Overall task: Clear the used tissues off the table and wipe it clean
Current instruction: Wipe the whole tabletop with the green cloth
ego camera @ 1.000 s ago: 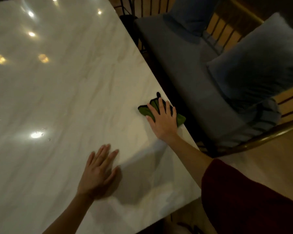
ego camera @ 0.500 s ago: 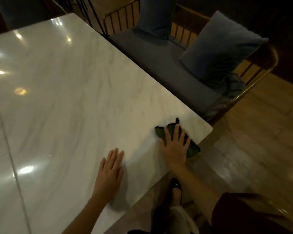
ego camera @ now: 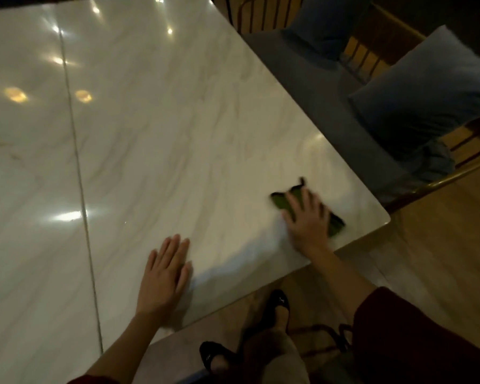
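My right hand (ego camera: 308,223), fingers spread, presses the folded green cloth (ego camera: 334,225) flat on the white marble table (ego camera: 178,120), lower right; left hand (ego camera: 165,273) flat beside it, fingers together.

The surface (ego camera: 164,128) is white marble with grey veins. The cloth (ego camera: 281,202) is green, the cushions (ego camera: 427,95) blue-grey, the sleeve (ego camera: 416,342) dark red, the shoes (ego camera: 279,300) black.

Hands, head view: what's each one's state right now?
Left hand: open, flat on the table, holding nothing.
Right hand: open, fingers spread, pressing the green cloth on the table.
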